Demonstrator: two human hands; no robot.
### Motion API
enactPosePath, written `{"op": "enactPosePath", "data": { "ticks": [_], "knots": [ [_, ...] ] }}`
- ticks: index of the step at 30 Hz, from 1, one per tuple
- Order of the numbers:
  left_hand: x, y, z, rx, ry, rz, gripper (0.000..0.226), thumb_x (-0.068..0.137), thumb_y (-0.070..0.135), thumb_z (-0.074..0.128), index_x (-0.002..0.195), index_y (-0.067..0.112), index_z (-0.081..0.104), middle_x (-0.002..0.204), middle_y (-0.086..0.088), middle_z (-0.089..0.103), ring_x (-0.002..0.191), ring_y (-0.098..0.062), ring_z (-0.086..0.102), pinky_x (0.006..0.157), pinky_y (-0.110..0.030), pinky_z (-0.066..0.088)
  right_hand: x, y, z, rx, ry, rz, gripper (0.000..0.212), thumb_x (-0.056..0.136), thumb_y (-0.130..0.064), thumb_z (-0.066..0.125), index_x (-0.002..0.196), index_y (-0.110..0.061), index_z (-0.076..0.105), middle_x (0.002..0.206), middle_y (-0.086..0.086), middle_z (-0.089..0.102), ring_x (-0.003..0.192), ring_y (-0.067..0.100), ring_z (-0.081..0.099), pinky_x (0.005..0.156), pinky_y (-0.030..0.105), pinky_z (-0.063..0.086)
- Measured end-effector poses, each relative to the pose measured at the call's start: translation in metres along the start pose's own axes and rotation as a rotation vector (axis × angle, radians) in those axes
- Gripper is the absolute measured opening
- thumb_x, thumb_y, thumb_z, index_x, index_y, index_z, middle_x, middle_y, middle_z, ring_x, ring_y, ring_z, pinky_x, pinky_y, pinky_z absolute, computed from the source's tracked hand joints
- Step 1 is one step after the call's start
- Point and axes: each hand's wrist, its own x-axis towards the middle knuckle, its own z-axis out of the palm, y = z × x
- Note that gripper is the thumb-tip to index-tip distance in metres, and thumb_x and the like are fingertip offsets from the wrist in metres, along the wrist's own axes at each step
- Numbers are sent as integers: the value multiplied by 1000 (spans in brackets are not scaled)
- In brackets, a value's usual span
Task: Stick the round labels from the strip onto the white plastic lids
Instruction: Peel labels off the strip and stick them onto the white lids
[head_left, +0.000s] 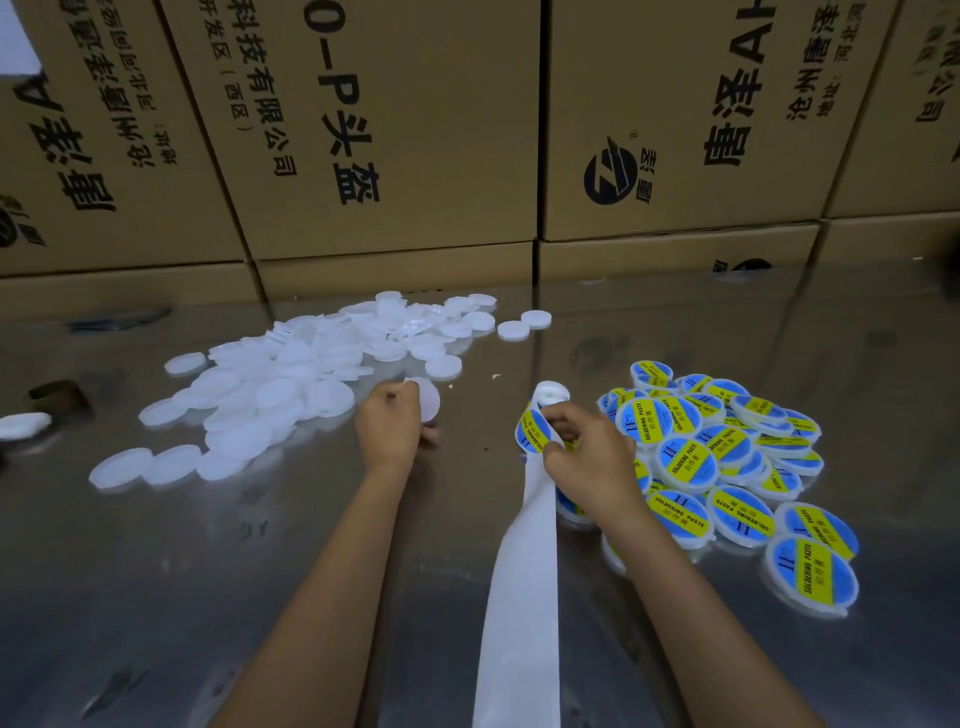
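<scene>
1. big brown cardboard boxes (395, 130) with black printed writing stand stacked like a wall at the back, right at the far edge of the table.
2. shiny grey metal makes up the table (208, 571), smooth like a mirror, with blurry reflections on it.
3. on the left side lies a loose heap of plain white lids (291, 379). they are flat, round, smooth plastic, a bit see-through, and many overlap each other.
4. the left hand (392, 428) pinches one bare lid (428, 399) between thumb and curled fingers, holding it up on its edge just beside the white heap.
5. a long white paper strip (524, 571) runs up the middle from the bottom edge to the right hand. it is smooth and narrow, and its top end curls over.
6. the right hand (587, 454) pinches the strip near its top with curled fingers, where a round label (534, 430) sits. the label is blue with a yellow band and dark letters, and it looks partly lifted off the paper.
7. on the right side lies a pile of finished lids (727, 457), each with the same blue and yellow round sticker on top. they overlap like fallen coins, just beside the right hand.
8. a dark brown ring-shaped thing (60, 395) sits near the far left edge, too dim to tell what it is.
</scene>
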Motion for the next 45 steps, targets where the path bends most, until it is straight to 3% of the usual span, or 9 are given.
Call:
{"op": "enactPosePath", "data": {
  "ticks": [3,7,10,17,23,26,31,38,45],
  "knots": [
    [-14,1,-7,-66,-38,-23,8,92,8,57,93,15,61,79,-4,66,41,-14,63,39,-22,50,-1,-1,-3,18,-27,11,33,80,-3,58,101,-25,71,100,-7,73,114,20,60,109,46,34],
    [-33,3,-10,-157,-129,-60,10,93,6,58,102,5,64,89,-4,67,48,-15,67,49,-23,55,-1,-5,-8,41,-109,22,28,83,-5,58,90,-31,66,94,-11,69,111,17,61,109,46,35],
    [-50,5,-10,-350,-231,-112,6,95,8,60,97,7,66,95,-8,70,66,-15,71,69,-32,61,-1,-3,-12,111,-166,19,25,84,-4,58,90,-24,71,98,-6,73,108,18,63,106,47,39],
    [-68,18,-2,-568,-527,-152,22,105,24,48,118,9,58,108,-10,76,102,-23,74,71,-25,57,-9,-2,-9,174,-128,-2,22,80,-5,70,80,-27,70,90,-7,67,100,22,63,95,40,48],
    [-70,18,1,-554,-509,-179,20,107,22,43,115,8,55,100,-14,77,92,-27,76,68,-28,59,-10,-3,-5,275,-132,-52,12,81,-4,74,84,-13,67,80,-14,67,81,7,60,75,19,46],
    [-71,17,4,-488,-491,-184,18,106,21,45,113,9,57,104,-15,76,89,-29,76,75,-35,59,-16,-6,-3,204,-79,-147,18,80,-7,73,90,-19,63,83,-13,64,77,-2,57,72,21,45],
    [-74,20,4,-515,-508,-216,16,107,17,41,108,9,54,107,-16,73,75,-25,76,70,-35,58,-22,-5,-3,10,-41,-369,46,79,-2,63,117,-29,62,110,-8,51,105,7,55,84,28,48],
    [-76,23,2,-507,-542,-231,17,108,17,38,106,9,53,92,-7,76,72,-24,75,69,-35,57,-22,-6,-2,-128,47,-565,41,73,1,64,101,-27,70,107,-7,49,100,14,46,84,34,43],
    [-77,25,3,-440,-559,-224,15,107,15,39,101,9,51,93,-11,70,71,-20,73,66,-31,56,-23,-11,0,-4,40,-568,20,76,-2,63,84,-20,59,96,-12,54,92,9,47,79,25,37]
  ]
}}
